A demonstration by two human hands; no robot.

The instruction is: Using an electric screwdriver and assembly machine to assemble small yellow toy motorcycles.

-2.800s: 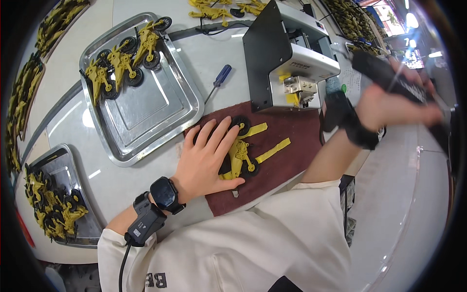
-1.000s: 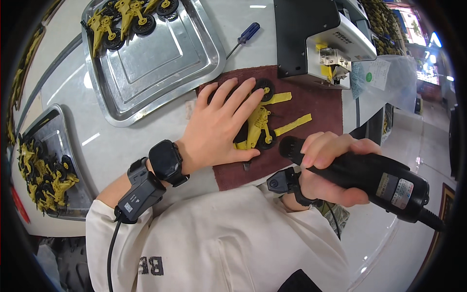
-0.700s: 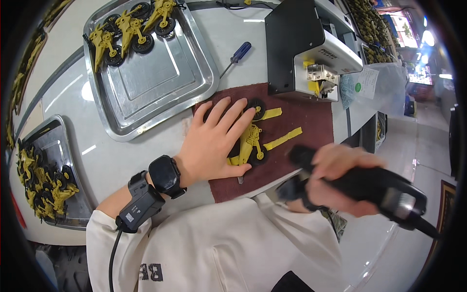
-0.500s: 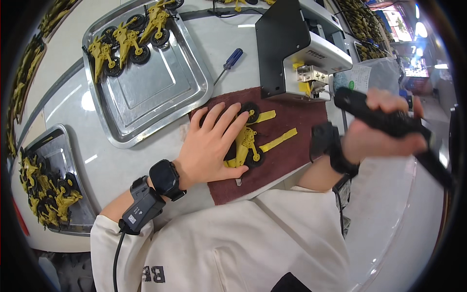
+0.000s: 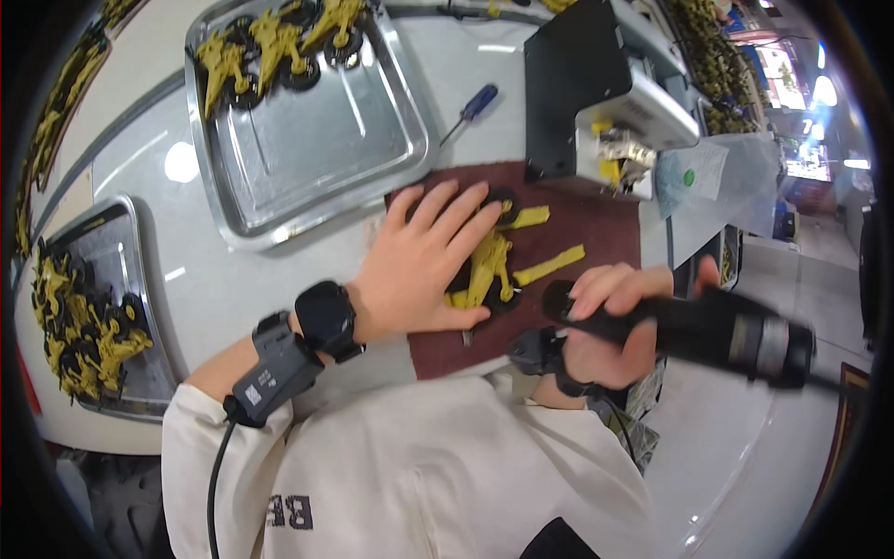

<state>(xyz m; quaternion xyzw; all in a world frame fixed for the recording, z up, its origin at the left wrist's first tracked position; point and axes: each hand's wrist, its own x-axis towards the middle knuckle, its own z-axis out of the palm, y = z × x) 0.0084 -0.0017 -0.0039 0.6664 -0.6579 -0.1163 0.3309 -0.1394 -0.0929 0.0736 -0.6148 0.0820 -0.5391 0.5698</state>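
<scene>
My left hand (image 5: 414, 256) lies spread over a yellow toy motorcycle (image 5: 489, 265) with black wheels, its fingers stretched out and its thumb along the toy's near side. Part of the toy is hidden under the palm. Two yellow strips, one of them a loose-ended strip (image 5: 551, 265), stick out from the toy to the right on a dark red cloth (image 5: 596, 219). To the right, my right hand (image 5: 615, 326) is wrapped round a long black corded hand tool (image 5: 708, 331). The tool is held in the air, slightly blurred; its exact kind is unclear.
A metal tray (image 5: 326, 177) holds several yellow toy motorcycles at the back left; another tray (image 5: 154, 363) at the far left carries a heap of them. A blue-handled screwdriver (image 5: 480, 101) lies beside a black and white machine (image 5: 596, 102). A plastic bag (image 5: 745, 172) is farther right.
My right hand has moved left and nearer to me with the black tool, closer to the cloth. My left hand stays on the toy motorcycle. The whole view has shifted slightly.
</scene>
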